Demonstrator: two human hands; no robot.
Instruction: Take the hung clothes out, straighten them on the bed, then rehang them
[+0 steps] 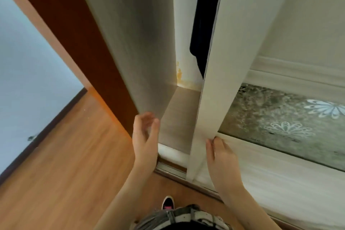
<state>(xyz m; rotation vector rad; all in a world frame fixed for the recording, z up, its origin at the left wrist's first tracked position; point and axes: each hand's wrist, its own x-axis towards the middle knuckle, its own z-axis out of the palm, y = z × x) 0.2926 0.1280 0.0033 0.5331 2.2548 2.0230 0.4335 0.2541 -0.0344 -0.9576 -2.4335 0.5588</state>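
A pale wood-grain wardrobe stands in front of me with its sliding door (224, 73) partly pulled aside. Through the narrow gap a dark hung garment (203, 24) shows; its hanger and upper part are hidden. My right hand (222, 160) lies against the door's left edge with straight fingers pressed on its face. My left hand (144, 140) hovers in front of the gap, fingers relaxed and slightly bent, holding nothing and touching nothing I can tell. The wardrobe's bare inner floor (179, 115) is visible below the garment.
The wardrobe's left side panel (130, 33) stands beside a brown door frame (74, 30). A frosted floral glass panel (291, 123) fills the sliding door's middle. Wooden flooring (65, 164) spreads to the left, with a pale wall (24, 71) beyond. My shoe (168, 202) is near the door track.
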